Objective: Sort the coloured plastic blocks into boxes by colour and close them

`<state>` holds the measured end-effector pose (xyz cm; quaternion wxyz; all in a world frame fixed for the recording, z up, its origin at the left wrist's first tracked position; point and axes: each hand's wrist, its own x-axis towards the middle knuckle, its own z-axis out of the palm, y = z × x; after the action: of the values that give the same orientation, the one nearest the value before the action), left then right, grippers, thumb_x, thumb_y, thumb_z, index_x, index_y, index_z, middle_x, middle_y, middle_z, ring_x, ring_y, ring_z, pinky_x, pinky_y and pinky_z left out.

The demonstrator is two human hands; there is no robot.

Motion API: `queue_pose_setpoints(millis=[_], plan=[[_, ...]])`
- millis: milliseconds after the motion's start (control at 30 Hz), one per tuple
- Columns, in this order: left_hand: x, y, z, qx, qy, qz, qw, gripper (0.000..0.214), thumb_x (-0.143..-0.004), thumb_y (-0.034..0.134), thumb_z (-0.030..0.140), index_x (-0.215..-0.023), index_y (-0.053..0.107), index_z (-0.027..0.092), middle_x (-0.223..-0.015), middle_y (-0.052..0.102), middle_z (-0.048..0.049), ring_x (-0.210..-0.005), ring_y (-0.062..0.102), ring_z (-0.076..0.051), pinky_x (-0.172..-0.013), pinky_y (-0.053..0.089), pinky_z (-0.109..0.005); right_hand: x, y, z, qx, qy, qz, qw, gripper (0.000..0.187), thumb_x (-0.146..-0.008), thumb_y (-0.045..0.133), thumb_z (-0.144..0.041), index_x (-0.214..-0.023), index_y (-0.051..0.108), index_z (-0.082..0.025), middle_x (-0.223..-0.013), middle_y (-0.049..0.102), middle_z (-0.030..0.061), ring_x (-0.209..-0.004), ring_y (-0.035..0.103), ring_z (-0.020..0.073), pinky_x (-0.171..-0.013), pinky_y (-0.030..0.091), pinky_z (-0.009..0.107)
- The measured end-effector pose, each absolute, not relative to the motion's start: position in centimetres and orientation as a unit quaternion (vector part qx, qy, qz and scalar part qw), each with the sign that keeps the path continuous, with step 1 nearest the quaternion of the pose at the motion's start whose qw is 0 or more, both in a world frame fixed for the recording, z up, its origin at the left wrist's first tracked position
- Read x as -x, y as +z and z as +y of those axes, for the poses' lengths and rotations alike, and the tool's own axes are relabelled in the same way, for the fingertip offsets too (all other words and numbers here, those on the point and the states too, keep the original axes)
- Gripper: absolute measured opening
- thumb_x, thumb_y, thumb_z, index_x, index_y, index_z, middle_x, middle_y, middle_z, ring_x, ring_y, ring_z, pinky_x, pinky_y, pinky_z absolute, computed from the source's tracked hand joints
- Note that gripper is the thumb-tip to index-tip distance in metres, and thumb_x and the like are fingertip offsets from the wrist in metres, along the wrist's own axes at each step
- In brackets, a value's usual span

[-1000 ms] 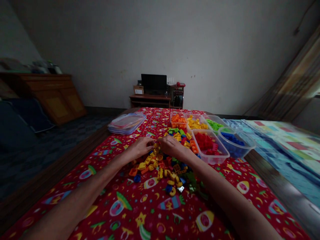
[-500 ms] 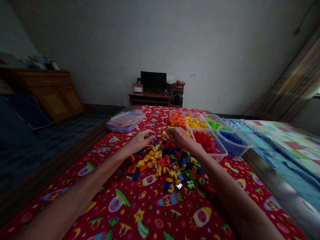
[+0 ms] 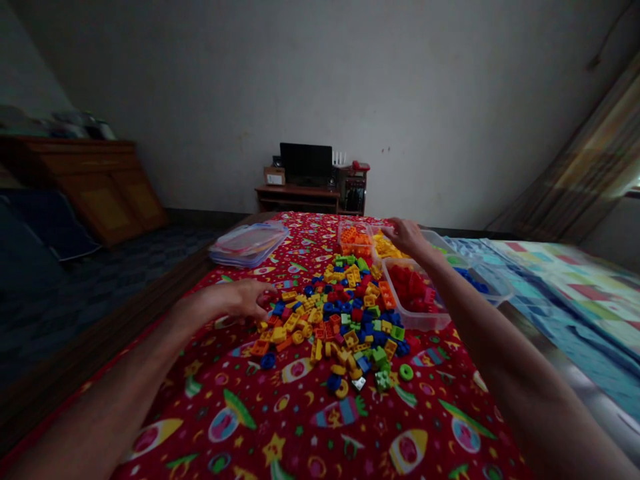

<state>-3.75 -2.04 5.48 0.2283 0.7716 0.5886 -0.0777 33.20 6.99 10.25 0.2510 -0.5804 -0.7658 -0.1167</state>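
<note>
A spread pile of plastic toy building bricks (image 3: 340,327) in yellow, blue, red, orange and green lies on a red rocket-print cloth (image 3: 425,427). My left hand (image 3: 235,300) rests at the pile's left edge, its curved fingertips beside a red brick. Whether it holds a piece is hidden. My right hand (image 3: 407,237) hangs over the far tubs, between the yellow bricks (image 3: 387,248) and a green-filled tub (image 3: 435,237), with its fingers drawn together. Nothing shows between them. Clear tubs of orange bricks (image 3: 353,237), red bricks (image 3: 413,287) and blue bricks (image 3: 473,277) stand around it.
A stack of clear lids (image 3: 249,245) lies on the cloth at the far left. A patchwork blanket (image 3: 575,293) lies to the right. A desk with a dark monitor (image 3: 305,163) stands by the back wall, and a wooden cabinet (image 3: 100,190) stands at left.
My right hand has moved away from the pile to above the far tubs. My left hand has drawn back to the left, leaving the pile uncovered.
</note>
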Motion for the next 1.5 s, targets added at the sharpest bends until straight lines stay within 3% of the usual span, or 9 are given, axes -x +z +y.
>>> queue_pose_setpoints(millis=[133,267,467,600,733,867,1067,1267,1500], plan=[[2.2,5.0,-2.4,-0.736,-0.043,0.579,0.348,0.074,-0.065,0.063,0.032,-0.135,0.042,0.019,-0.097,0.067,-0.0057,-0.062,0.064,-0.017,-0.052,0.05,-0.024,-30.2,8.9,3.0,0.485,-0.067,-0.837,0.245,0.026,-0.09,0.047,-0.025,-0.101,0.067,-0.013,-0.085,0.069,0.0095,-0.072,0.057,0.0144,-0.064,0.036,0.024],[1.6,4.8,-2.0,-0.766,0.016,0.544,0.342,0.056,-0.063,0.059,0.022,-0.119,0.056,0.017,-0.088,0.068,-0.0024,-0.063,0.063,-0.015,-0.053,0.048,-0.021,-27.1,8.0,-1.4,0.415,-0.011,-0.892,0.18,0.02,-0.09,0.047,-0.022,-0.092,0.065,-0.013,-0.079,0.065,0.0069,-0.066,0.052,0.0112,-0.061,0.033,0.023],[1.2,3.3,-0.9,-0.765,0.131,0.527,0.346,0.052,-0.062,0.057,0.021,-0.114,0.058,0.016,-0.071,0.063,0.002,-0.058,0.06,-0.013,-0.052,0.046,-0.02,-22.7,5.5,-9.1,0.147,-0.036,-0.98,0.13,0.028,-0.092,0.046,-0.037,-0.105,0.059,-0.016,-0.103,0.06,0.0098,-0.098,0.052,0.0186,-0.08,0.039,0.029],[0.3,3.9,-1.3,-0.758,0.176,0.522,0.349,0.049,-0.066,0.056,0.028,-0.113,0.058,0.014,-0.073,0.064,-0.0001,-0.061,0.062,-0.014,-0.055,0.048,-0.022,-20.6,2.8,-12.4,0.081,-0.083,-0.985,0.124,0.026,-0.094,0.04,-0.037,-0.105,0.057,-0.02,-0.112,0.056,0.0098,-0.111,0.045,0.0227,-0.092,0.036,0.039],[-0.6,4.9,-1.9,-0.766,0.183,0.506,0.353,0.048,-0.069,0.057,0.036,-0.113,0.06,0.016,-0.081,0.068,-0.0025,-0.07,0.064,-0.017,-0.061,0.05,-0.024,-20.1,1.6,-11.1,0.129,-0.132,-0.974,0.131,0.024,-0.095,0.038,-0.032,-0.107,0.056,-0.021,-0.12,0.053,0.01,-0.119,0.039,0.0248,-0.098,0.031,0.047],[-0.3,5.0,-1.7,-0.788,0.152,0.506,0.317,0.049,-0.073,0.055,0.039,-0.117,0.058,0.016,-0.081,0.07,-0.0032,-0.071,0.065,-0.018,-0.063,0.05,-0.025,-20.9,2.3,-8.5,0.222,-0.115,-0.963,0.102,0.022,-0.091,0.046,-0.034,-0.102,0.058,-0.019,-0.116,0.056,0.0099,-0.115,0.042,0.0256,-0.098,0.032,0.048],[0.1,5.4,-1.7,-0.839,0.12,0.491,0.2,0.045,-0.07,0.058,0.032,-0.113,0.062,0.019,-0.109,0.066,-0.005,-0.097,0.06,-0.021,-0.085,0.046,-0.028,-23.3,4.6,-6.2,0.302,-0.039,-0.949,0.084,0.027,-0.09,0.049,-0.036,-0.101,0.061,-0.015,-0.093,0.063,0.0098,-0.095,0.055,0.0195,-0.083,0.04,0.031],[-1.7,5.8,-2.9,-0.862,0.08,0.486,0.12,0.043,-0.07,0.063,0.027,-0.112,0.064,0.02,-0.098,0.061,-0.0049,-0.09,0.056,-0.02,-0.08,0.045,-0.026,-25.8,6.1,-4.4,0.392,-0.046,-0.913,0.104,0.023,-0.089,0.041,-0.015,-0.099,0.062,-0.015,-0.085,0.066,0.0084,-0.073,0.057,0.0141,-0.06,0.033,0.024],[-3.2,5.9,-4.3,-0.883,0.043,0.447,0.134,0.031,-0.071,0.067,0.028,-0.102,0.067,0.023,-0.098,0.06,-0.0026,-0.092,0.056,-0.019,-0.081,0.044,-0.025,-24.9,6.9,-5.9,0.404,-0.047,-0.907,0.111,0.025,-0.09,0.04,-0.018,-0.093,0.065,-0.016,-0.073,0.066,0.0065,-0.056,0.051,0.0108,-0.052,0.024,0.025]])
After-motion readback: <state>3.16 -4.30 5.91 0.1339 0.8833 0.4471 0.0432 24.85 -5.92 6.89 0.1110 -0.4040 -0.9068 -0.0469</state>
